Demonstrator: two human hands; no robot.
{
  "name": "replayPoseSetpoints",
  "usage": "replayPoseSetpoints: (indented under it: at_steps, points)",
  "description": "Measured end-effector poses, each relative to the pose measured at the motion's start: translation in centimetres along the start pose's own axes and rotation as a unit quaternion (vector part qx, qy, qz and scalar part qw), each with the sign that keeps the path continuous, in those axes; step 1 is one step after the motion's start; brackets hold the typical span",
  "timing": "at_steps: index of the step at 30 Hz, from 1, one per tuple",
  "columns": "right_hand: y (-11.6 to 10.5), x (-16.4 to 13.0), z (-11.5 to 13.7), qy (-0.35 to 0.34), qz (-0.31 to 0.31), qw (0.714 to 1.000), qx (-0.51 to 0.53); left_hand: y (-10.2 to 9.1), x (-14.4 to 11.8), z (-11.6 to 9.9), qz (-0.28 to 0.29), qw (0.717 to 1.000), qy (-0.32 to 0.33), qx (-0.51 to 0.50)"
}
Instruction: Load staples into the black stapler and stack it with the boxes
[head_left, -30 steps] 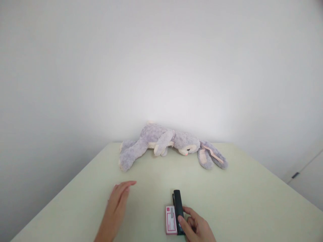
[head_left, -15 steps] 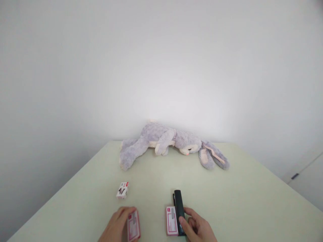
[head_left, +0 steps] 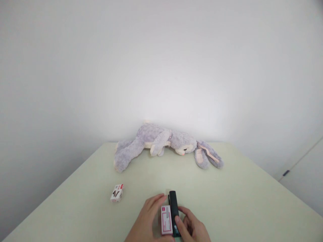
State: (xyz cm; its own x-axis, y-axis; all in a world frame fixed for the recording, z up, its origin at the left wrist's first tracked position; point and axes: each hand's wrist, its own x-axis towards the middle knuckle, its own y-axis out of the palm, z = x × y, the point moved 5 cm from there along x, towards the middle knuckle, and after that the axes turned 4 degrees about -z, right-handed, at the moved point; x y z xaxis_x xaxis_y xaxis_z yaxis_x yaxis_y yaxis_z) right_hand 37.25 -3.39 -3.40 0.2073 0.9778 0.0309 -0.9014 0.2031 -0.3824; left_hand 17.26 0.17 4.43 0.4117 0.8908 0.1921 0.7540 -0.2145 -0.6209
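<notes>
Gripping at the near edge of the table (head_left: 252, 188): both hands are bunched together at bottom centre, working on the same small cluster.

Left hand (head_left: 148, 222): fingers extended and laid loosely curved over the left side of a pink-and-white staple box (head_left: 167, 220), fingertips touching it. Can't tell whether it's actually pinching the box or just resting on it.

Right hand (head_left: 193, 228): thumb on the near end of the black stapler (head_left: 173, 211), other fingers curled along its right side. Closed around the stapler body.

Stapler lies flat, long axis running near-to-far, far end poking out past both hands. Staple box sits directly against its left side, touching, same orientation.

Second small staple box (head_left: 116, 193), white with red and dark print, lies on the table to the left and slightly farther off, well apart from both hands, untouched.

Grey plush rabbit (head_left: 164, 144) lies on its side along the far edge of the table against the white wall (head_left: 161, 67), legs to the left, long ears trailing to the right.

White cabinet door (head_left: 305, 181) at far right, dark handle visible.
</notes>
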Motion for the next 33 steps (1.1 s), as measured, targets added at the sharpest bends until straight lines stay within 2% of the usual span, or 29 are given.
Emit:
replayPoseSetpoints:
  at_steps: [2, 4, 5, 6, 8, 9, 11, 16, 19, 22, 28, 31, 33]
  points:
    - [-0.5, -0.6, -0.6, -0.016, -0.079, 0.997, -0.003, -3.8, -0.4, 2.8, -0.12, 0.991, -0.04, 0.038]
    - [-0.5, -1.0, -0.8, -0.077, -0.12, 0.989, -0.029, -8.9, -1.2, 6.6, -0.265, 0.95, -0.134, 0.099]
    - [-0.2, -1.2, -0.9, -0.116, -0.121, 0.984, -0.056, -11.2, -1.7, 8.6, -0.312, 0.919, -0.205, 0.124]
    - [0.3, -1.3, -1.0, -0.152, -0.112, 0.978, -0.092, -12.9, -2.0, 10.4, -0.313, 0.901, -0.27, 0.131]
    - [1.5, -1.2, -1.3, -0.199, -0.089, 0.959, -0.182, -14.5, -1.5, 12.5, -0.266, 0.907, -0.304, 0.115]
    - [2.1, -1.1, -1.5, -0.214, -0.084, 0.947, -0.225, -14.4, -1.1, 12.9, -0.243, 0.916, -0.303, 0.104]
    - [2.9, -1.0, -1.9, -0.238, -0.088, 0.923, -0.291, -12.6, 0.2, 12.2, -0.218, 0.932, -0.278, 0.082]
    - [3.0, -0.9, -2.1, -0.27, -0.098, 0.895, -0.34, -4.0, 4.0, 6.9, -0.171, 0.965, -0.2, 0.011]
    - [2.7, -1.1, -1.7, -0.28, -0.101, 0.89, -0.347, -0.6, 4.8, 4.2, -0.15, 0.974, -0.169, -0.027]
    - [2.5, -1.2, -1.2, -0.293, -0.113, 0.883, -0.349, 0.9, 4.2, 3.2, -0.136, 0.976, -0.163, -0.05]
    - [3.0, -1.1, -2.1, -0.289, -0.108, 0.885, -0.348, 1.5, 1.2, 2.9, -0.106, 0.978, -0.161, -0.079]
    - [2.4, -0.4, -2.4, -0.251, -0.06, 0.91, -0.326, 2.0, 0.4, 2.5, -0.089, 0.98, -0.157, -0.089]
    - [1.2, 0.2, -2.3, -0.215, 0.013, 0.929, -0.301, 2.8, 0.7, 2.1, -0.087, 0.975, -0.16, -0.125]
